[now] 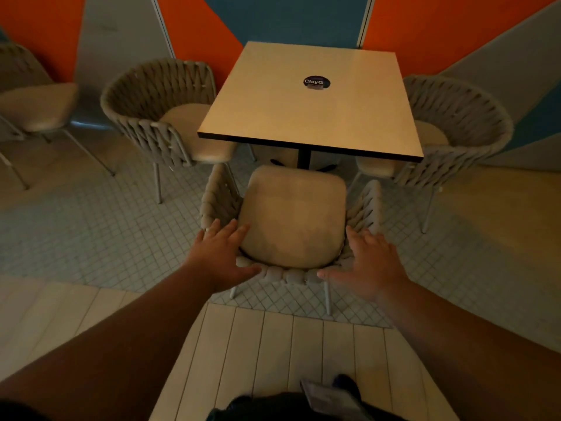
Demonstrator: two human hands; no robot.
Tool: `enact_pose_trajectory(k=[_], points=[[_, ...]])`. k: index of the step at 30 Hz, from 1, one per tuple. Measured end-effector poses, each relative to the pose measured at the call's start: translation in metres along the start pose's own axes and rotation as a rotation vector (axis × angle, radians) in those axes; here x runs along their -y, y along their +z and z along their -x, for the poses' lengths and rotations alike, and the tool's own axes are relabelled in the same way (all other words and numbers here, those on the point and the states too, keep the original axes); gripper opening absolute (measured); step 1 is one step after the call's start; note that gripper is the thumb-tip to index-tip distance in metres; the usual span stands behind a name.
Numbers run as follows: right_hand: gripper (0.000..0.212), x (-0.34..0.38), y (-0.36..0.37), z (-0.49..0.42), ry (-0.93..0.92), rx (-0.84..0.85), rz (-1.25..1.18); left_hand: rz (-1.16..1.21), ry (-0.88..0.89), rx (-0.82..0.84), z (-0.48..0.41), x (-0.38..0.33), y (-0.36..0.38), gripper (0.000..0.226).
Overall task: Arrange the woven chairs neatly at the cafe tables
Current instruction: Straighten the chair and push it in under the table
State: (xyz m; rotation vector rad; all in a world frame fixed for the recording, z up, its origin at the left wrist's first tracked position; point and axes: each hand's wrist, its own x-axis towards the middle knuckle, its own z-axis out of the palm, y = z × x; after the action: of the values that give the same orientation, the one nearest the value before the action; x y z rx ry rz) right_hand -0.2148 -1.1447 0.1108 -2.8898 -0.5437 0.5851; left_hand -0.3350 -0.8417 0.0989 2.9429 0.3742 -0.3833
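Note:
A woven chair (293, 217) with a beige seat cushion stands right in front of me, its front edge at the near side of the square cafe table (309, 101). My left hand (221, 256) lies spread flat on the left part of the chair's curved woven back. My right hand (370, 265) lies spread on the right part of the back. Fingers of both hands are apart and do not wrap the rim. A second woven chair (158, 110) stands at the table's left side, a third woven chair (455, 132) at its right side.
A round dark sticker (316, 82) lies on the tabletop. Another chair (33, 101) stands at the far left. Orange, blue and grey wall panels (273, 19) close off the back. The floor is small tiles under the chairs and pale planks (273, 354) near me.

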Motion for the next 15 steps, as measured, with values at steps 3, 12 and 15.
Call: enact_pose_trajectory(k=[3, 12, 15], points=[[0.141, 0.002, -0.003, 0.005, -0.005, 0.005, 0.012, 0.01, 0.004, -0.005, 0.002, -0.004, -0.008, 0.115], [0.14, 0.019, -0.014, 0.013, -0.074, 0.025, 0.009, 0.059, -0.082, -0.055, 0.025, 0.003, -0.019, 0.111], [0.146, 0.039, -0.018, 0.007, -0.128, 0.04, 0.03, 0.106, -0.171, -0.087, 0.047, 0.014, -0.027, 0.113]])
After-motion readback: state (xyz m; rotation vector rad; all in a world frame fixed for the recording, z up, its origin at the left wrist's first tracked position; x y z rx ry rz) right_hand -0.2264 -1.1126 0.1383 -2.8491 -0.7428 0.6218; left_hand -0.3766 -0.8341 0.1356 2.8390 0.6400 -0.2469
